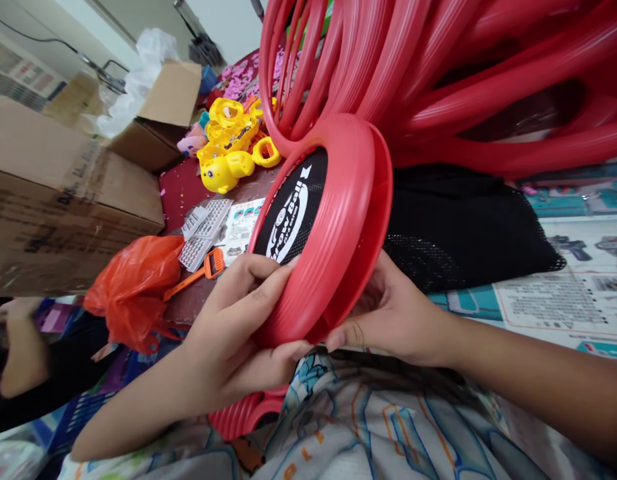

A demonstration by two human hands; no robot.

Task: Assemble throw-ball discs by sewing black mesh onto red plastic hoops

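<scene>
In front of me a red plastic ring (338, 227) stands tilted, with black mesh (301, 207) printed in white lettering stretched across its middle. A second red ring (381, 193) sits against its back, and a gap shows between the two along the right side. My left hand (238, 320) is closed on the lower left of the front ring, thumb and fingers on its rim. On the lower right, my right hand (396, 313) grips the back ring, its fingertips hidden behind it. Black mesh cloth (468, 227) lies just beyond my right hand.
Many red rings (403, 60) are heaped at the back right. Cardboard boxes (63, 200), an orange plastic bag (133, 287) and yellow toy parts (228, 140) occupy the left. More red rings (243, 413) rest near my lap. Another person's arm (23, 353) shows at far left.
</scene>
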